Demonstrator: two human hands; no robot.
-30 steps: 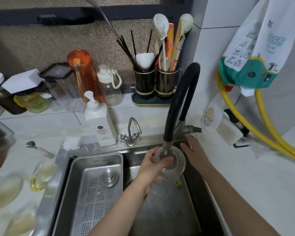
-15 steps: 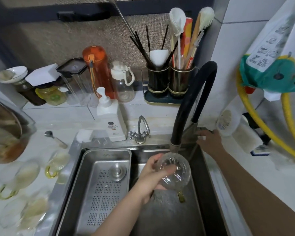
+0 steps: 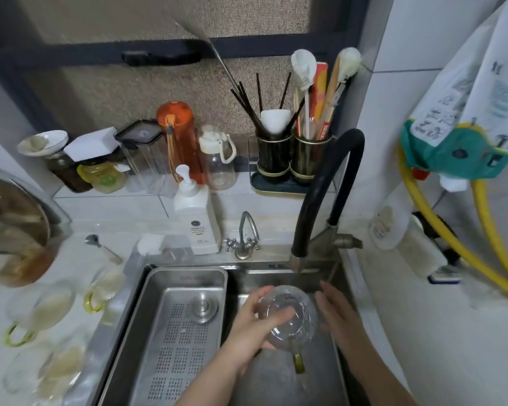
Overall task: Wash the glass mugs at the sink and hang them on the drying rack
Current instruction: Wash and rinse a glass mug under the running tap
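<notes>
My left hand [image 3: 255, 323] grips a clear glass mug [image 3: 291, 315] with a yellow-green handle, held over the right basin of the steel sink [image 3: 279, 273] below the black faucet spout [image 3: 298, 260]. The mug's mouth faces up toward me and its handle points down. My right hand [image 3: 335, 312] sits just right of the mug with fingers straight, touching or nearly touching its side. Several more glass mugs with yellow handles [image 3: 97, 294] lie blurred on the counter at the left. No drying rack shows in view.
A perforated steel tray [image 3: 176, 326] with a drain plug fills the left basin. A white soap pump bottle [image 3: 195, 218] and small tap [image 3: 245, 238] stand behind the sink. Utensil holders [image 3: 294, 159], bottles and jars line the ledge. Yellow hoses [image 3: 440, 230] hang at right.
My right hand has left the faucet handle and come down beside the mug. The left hand has kept its grip and lowered the mug slightly in the basin.
</notes>
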